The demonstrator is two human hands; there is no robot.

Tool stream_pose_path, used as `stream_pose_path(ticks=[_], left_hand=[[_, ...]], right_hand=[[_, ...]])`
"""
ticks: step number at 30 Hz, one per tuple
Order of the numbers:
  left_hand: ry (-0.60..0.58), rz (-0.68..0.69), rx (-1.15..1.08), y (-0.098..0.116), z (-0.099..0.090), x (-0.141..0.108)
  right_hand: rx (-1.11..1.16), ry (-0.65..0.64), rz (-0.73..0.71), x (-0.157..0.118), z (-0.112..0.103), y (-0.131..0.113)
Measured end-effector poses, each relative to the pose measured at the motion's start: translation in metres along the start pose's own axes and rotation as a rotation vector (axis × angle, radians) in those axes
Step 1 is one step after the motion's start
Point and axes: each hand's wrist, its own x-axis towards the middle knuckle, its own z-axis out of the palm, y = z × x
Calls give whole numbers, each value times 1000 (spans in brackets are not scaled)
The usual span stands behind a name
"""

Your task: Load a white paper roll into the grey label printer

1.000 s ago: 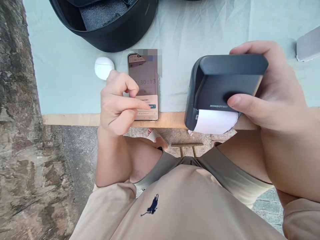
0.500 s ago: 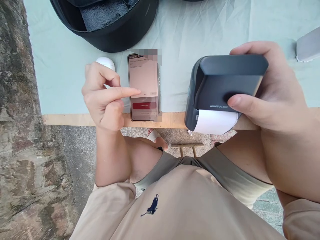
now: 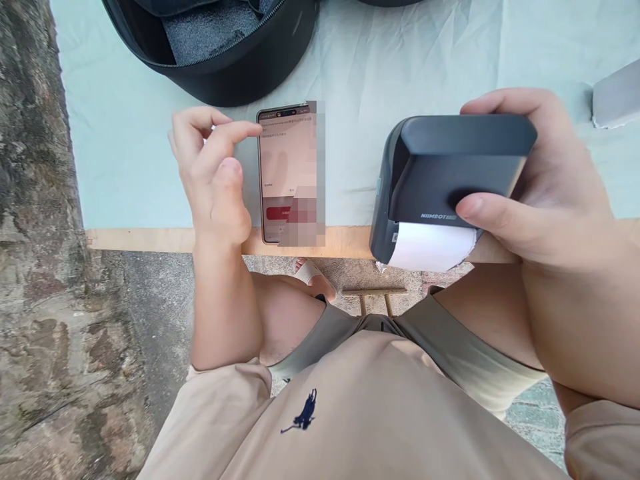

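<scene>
On the table near its front edge lies a smartphone [image 3: 280, 163], its lit screen showing text and a red button; its right part is pixelated. My left hand [image 3: 213, 177] is beside the phone, fingers apart and holding nothing. Its index finger points at the upper left edge of the screen. My right hand [image 3: 545, 173] grips a dark label printer [image 3: 450, 173] marked NIIMBOT, thumb on the front and fingers behind it. A white paper strip [image 3: 433, 245] curls out of the printer's lower side.
A black zippered case [image 3: 250, 77] with grey foam inside stands open at the back left. A light grey object [image 3: 617, 97] lies at the far right. The wooden table edge [image 3: 140, 239] runs in front of me, beside a stone wall [image 3: 45, 320].
My left index finger has moved up and left, from the lower middle of the screen to its upper left edge. The printer has barely shifted in my right hand.
</scene>
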Motion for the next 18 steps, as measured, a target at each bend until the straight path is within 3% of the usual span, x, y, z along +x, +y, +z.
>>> stream_pose_path(ticks=[7,18], left_hand=[[-44,60,29,-23,4,-4],[-4,3,-48,1,-2,0]], right_hand=[[22,-15,-8,-2,-1,1],[5,-2,-7,-1,-2,0]])
